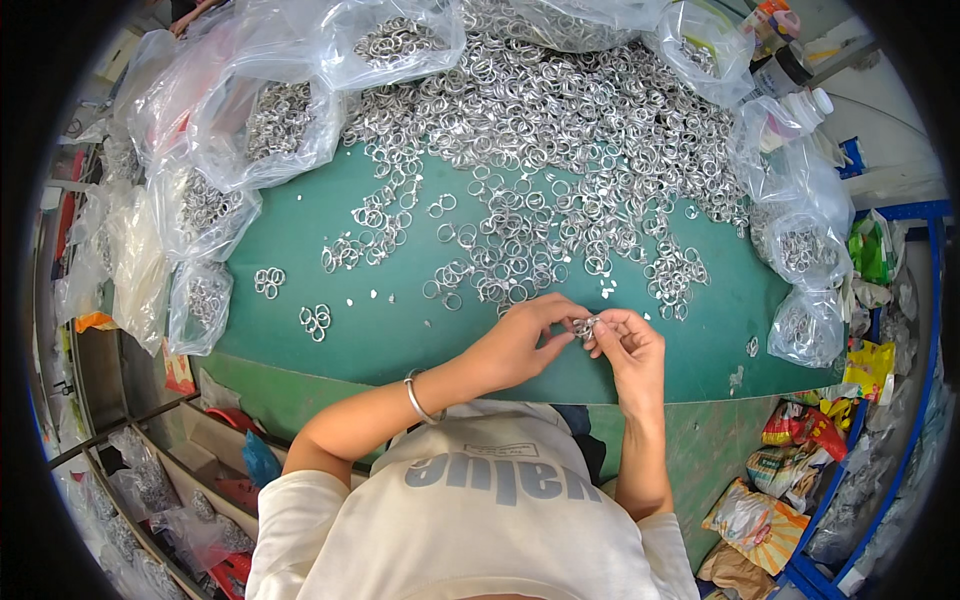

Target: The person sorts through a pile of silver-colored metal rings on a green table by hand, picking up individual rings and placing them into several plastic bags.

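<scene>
Near the front edge of the green table [290, 225], my two hands meet over a small cluster of silver rings [584, 327]. My right hand [630, 345] pinches the rings between thumb and fingers. From the left, my left hand [525, 340] reaches in, its thumb and fingertips closed at the same rings. Just beyond my hands lie loose silver rings [515, 235], which run back into a large heap [580, 110]. Two small groups of rings, one farther off [269, 282] and one nearer [315, 321], rest to the left of my left hand.
Clear plastic bags of rings, such as one at the left [280, 120] and one at the right [808, 330], line the table's edge. A white-capped bottle [805, 108] stands at the back right. Colourful packets [760, 525] fill a blue-framed rack [905, 400]. Bins [190, 450] sit lower left.
</scene>
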`<state>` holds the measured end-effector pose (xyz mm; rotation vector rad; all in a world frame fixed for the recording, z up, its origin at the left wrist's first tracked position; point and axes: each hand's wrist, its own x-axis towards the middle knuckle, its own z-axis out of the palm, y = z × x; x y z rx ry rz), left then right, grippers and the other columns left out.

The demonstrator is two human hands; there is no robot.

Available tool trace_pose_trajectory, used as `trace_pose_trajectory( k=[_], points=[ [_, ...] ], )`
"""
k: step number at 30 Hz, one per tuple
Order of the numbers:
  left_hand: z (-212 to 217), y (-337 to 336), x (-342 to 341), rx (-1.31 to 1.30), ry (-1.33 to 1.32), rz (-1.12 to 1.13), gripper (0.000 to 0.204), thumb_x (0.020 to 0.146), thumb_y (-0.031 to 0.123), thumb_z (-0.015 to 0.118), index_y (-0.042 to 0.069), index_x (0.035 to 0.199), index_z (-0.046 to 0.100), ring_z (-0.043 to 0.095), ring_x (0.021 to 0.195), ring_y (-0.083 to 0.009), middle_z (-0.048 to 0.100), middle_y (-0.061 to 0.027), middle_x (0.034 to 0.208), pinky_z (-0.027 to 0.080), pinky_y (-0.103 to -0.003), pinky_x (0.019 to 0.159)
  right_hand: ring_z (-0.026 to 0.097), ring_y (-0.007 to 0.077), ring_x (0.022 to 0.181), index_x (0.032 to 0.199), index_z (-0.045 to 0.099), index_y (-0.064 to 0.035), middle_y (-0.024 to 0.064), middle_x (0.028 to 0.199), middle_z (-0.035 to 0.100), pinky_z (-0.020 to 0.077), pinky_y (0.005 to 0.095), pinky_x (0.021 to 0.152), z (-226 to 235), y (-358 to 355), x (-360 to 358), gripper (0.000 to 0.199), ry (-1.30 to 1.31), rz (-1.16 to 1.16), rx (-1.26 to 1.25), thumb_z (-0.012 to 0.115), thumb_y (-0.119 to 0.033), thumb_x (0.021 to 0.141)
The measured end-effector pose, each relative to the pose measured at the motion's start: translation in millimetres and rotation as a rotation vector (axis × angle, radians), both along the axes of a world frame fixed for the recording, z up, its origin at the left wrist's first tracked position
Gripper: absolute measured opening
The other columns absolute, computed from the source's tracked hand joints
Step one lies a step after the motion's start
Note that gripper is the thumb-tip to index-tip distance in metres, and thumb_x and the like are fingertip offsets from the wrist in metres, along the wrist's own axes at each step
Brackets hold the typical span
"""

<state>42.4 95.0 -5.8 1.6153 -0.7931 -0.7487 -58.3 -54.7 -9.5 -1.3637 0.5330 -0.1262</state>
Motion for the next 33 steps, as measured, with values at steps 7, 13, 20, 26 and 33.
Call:
trace_pose_trajectory(
  k=[7, 13, 20, 26, 33],
  points=[
    [11.6, 2.6, 2.3, 0.067, 0.168, 0.055, 0.024, 0.081, -0.002, 0.066, 0.000, 0.104, 0.063, 0.061, 0.083, -0.0106, 0.065, -0.0045, 0.093, 0.048, -0.025, 0.068, 0.059, 0.0074, 0.074, 0.097, 0.058, 0.0016, 0.0044, 0.083, 0.065, 0.0456, 0.0204, 0.066, 3.8, 7.7, 1.7, 0.007, -0.039, -0.051, 0.048, 0.056, -0.002, 0.092],
    [5.4, 6.3, -1.8, -0.105, 0.519, 0.100, 0.028, 0.079, -0.001, 0.069, 0.000, 0.106, 0.060, 0.059, 0.087, -0.0109, 0.062, -0.0047, 0.097, 0.049, -0.024, 0.073, 0.057, 0.0064, 0.075, 0.099, 0.055, 0.0004, 0.0032, 0.084, 0.063, 0.0454, 0.0201, 0.068, 8.0, 18.2, 1.4, 0.007, -0.102, -0.061, 0.038, 0.055, -0.003, 0.093],
    [20.3, 5.0, -9.6, -0.076, -0.188, 0.186, 0.021, 0.077, 0.005, 0.073, 0.003, 0.093, 0.060, 0.058, 0.082, -0.0236, 0.055, -0.0079, 0.095, 0.048, -0.033, 0.067, 0.056, 0.0049, 0.074, 0.097, 0.057, 0.0001, 0.0015, 0.083, 0.062, 0.0446, 0.0194, 0.067, 14.9, 21.3, 3.3, 0.006, -0.099, -0.080, 0.117, 0.056, -0.004, 0.093],
    [15.1, 8.4, -8.4, 0.008, -0.150, 0.114, 0.019, 0.074, 0.001, 0.073, 0.003, 0.090, 0.062, 0.059, 0.082, -0.0241, 0.057, -0.0092, 0.095, 0.048, -0.031, 0.069, 0.054, 0.0043, 0.071, 0.094, 0.059, 0.0006, 0.0005, 0.081, 0.061, 0.0430, 0.0188, 0.065, 14.9, 23.4, 4.6, 0.005, -0.053, -0.078, 0.075, 0.057, -0.004, 0.092],
    [10.3, 11.8, -3.3, -0.270, -0.294, 0.053, 0.013, 0.078, -0.006, 0.065, -0.001, 0.090, 0.061, 0.062, 0.082, -0.0241, 0.060, -0.0117, 0.094, 0.051, -0.032, 0.071, 0.054, 0.0091, 0.067, 0.094, 0.059, 0.0018, 0.0038, 0.076, 0.060, 0.0454, 0.0239, 0.061, 14.4, 17.4, 4.2, 0.008, -0.053, -0.069, 0.369, 0.056, -0.005, 0.092]
  ],
)
